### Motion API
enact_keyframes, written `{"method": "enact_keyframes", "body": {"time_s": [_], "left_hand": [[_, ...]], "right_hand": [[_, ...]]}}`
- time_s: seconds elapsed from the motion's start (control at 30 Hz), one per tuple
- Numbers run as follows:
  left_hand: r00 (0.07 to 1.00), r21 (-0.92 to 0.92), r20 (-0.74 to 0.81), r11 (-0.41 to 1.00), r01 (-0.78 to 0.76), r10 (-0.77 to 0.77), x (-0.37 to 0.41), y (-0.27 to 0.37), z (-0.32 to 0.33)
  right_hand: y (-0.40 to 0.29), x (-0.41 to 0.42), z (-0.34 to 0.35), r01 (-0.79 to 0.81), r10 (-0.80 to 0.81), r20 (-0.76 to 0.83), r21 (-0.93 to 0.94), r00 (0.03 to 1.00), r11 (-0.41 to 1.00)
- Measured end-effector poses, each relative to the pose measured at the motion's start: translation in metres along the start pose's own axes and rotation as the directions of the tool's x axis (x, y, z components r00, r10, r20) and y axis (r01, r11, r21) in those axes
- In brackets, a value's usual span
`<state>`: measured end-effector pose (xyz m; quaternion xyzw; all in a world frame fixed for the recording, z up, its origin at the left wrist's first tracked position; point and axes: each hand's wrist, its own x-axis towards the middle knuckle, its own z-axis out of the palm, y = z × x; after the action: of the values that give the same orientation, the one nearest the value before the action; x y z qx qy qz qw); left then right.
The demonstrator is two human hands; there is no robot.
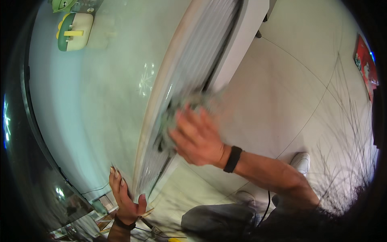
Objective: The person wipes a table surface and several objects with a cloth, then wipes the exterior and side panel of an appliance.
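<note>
A crumpled grey-green cloth (169, 127), blurred by motion, lies under my right hand (199, 136), which presses it against the ribbed front (199, 57) of a white cabinet. That hand's fingers are spread over the cloth, and a black band circles the wrist. My left hand (125, 193) rests at the near end of the cabinet's glossy top (118, 78), fingers along the surface and thumb apart over the edge; it holds nothing. A dark band is on that wrist too.
A green and cream box with a yellow strap (78, 31) stands at the top's far end, near a green item (63, 4). A large dark glossy screen (18, 127) runs along the left. White shoes (300, 163) are on the tiled floor (257, 99); a red picture item (365, 66) is at far right.
</note>
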<state>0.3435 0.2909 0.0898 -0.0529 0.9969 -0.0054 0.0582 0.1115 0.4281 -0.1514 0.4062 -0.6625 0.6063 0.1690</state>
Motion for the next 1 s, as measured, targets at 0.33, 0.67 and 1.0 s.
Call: {"method": "enact_keyframes", "body": {"time_s": [0.33,0.67,1.0], "left_hand": [[0.999,0.0,-0.002,0.999,0.043,-0.043,-0.002,0.003,-0.002],[0.999,-0.016,-0.036,1.0,0.017,-0.017,-0.001,0.002,-0.003],[1.0,-0.001,-0.02,1.0,0.002,-0.002,-0.001,0.0,-0.003]], "right_hand": [[0.012,0.051,-0.025,-0.293,0.294,-0.045,0.033,0.955,0.955],[0.012,0.038,-0.007,-0.106,0.111,-0.075,0.059,0.991,0.993],[0.01,-0.003,0.023,0.238,-0.242,-0.041,-0.088,0.969,0.967]]}}
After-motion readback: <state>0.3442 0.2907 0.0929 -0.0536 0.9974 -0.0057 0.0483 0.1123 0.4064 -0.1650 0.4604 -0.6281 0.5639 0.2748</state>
